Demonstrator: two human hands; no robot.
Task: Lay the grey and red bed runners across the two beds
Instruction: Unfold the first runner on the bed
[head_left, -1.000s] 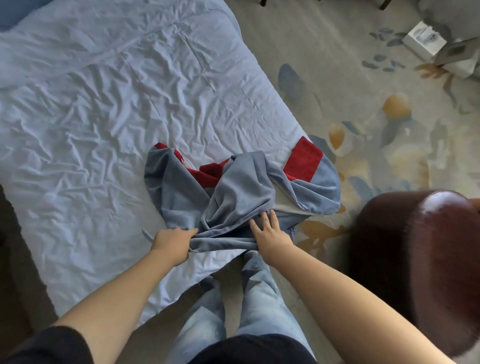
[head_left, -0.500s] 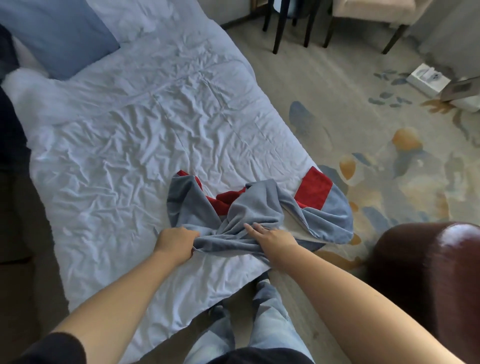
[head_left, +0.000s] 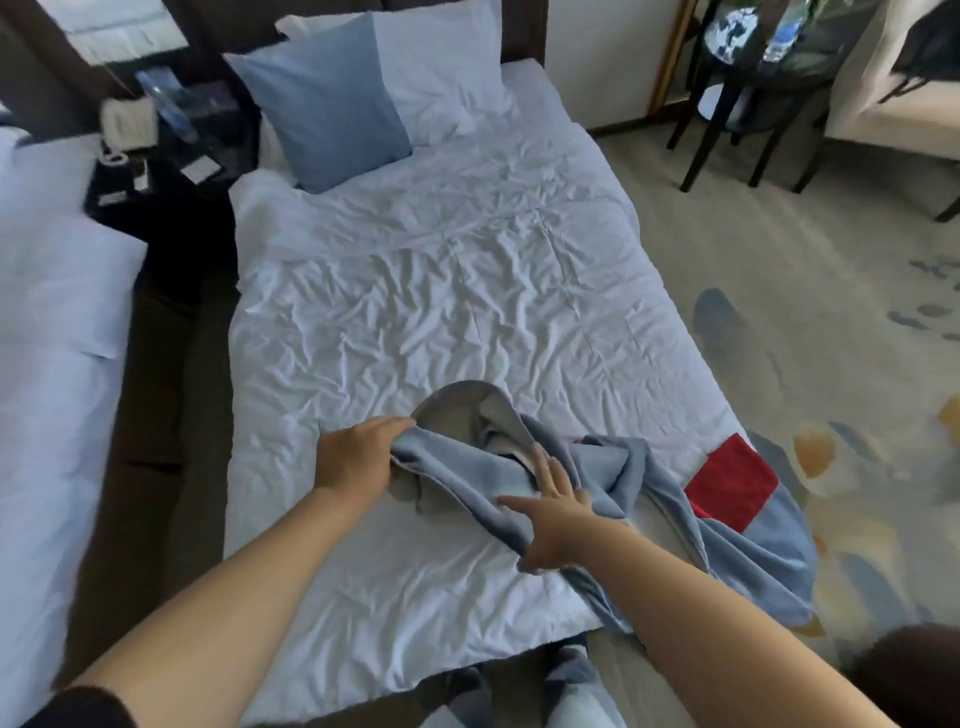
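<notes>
Nearest the foot of the bed, the person's right hand (head_left: 550, 512) lay flat and open on the crumpled grey cloth bed runner with the red square panel (head_left: 597, 483), fingers spread and pressing on it rather than pinching. Just beyond, the left hand (head_left: 356, 457) was closed on a bunched edge of the same runner, lifting a fold so the pale lining showed.

The job looked barely begun. The runner sat in a heap at the foot of the wrinkled white-sheeted bed (head_left: 415, 322), its right end with the red panel spilling over the side toward the patterned carpet (head_left: 831, 364). It had yet to be pulled straight across the width of the bed. I saw only this one runner.

Farther up, a pale blue square cushion (head_left: 322, 98) leaned on the white pillows (head_left: 441, 67). To the left, past the dark bedside table (head_left: 156, 166), the second white bed (head_left: 47, 322) showed no runner on the part I could see.
</notes>
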